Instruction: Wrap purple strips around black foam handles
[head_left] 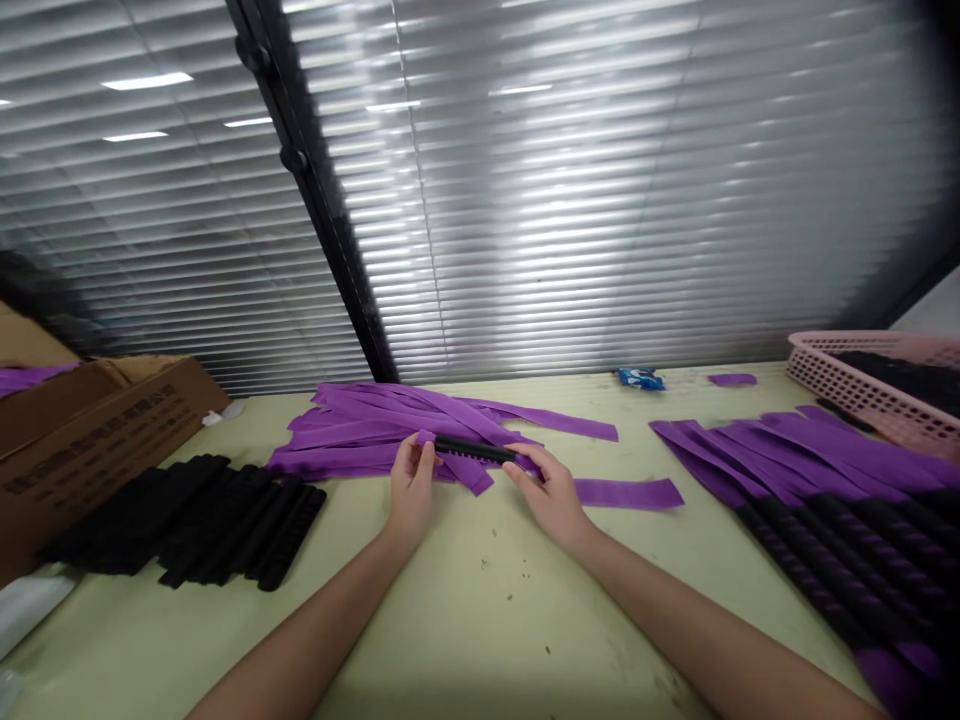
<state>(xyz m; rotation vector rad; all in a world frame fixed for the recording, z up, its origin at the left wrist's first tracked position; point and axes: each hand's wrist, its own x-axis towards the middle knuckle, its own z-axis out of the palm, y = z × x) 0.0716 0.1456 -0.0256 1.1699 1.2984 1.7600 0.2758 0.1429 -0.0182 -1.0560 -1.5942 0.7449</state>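
A black ribbed tube (474, 449) lies level between my hands, with purple strip material showing at both ends. My left hand (413, 480) pinches its left end, where a short purple tab sticks up by the fingertips. My right hand (550, 490) is closed round the right end, and a purple strip (630, 493) lies on the table to its right. Behind the tube spreads a loose pile of purple strips (390, 415). Bare black tubes (217, 520) are stacked at the left. On the right, black tubes threaded with purple (840, 550) lie in a row.
A cardboard box (112, 430) stands at the left edge of the pale table (480, 640). The pink basket (840, 380) at the back right holds dark items. A blue packet (640, 379) and a small purple scrap (732, 380) lie near the window blinds (562, 200).
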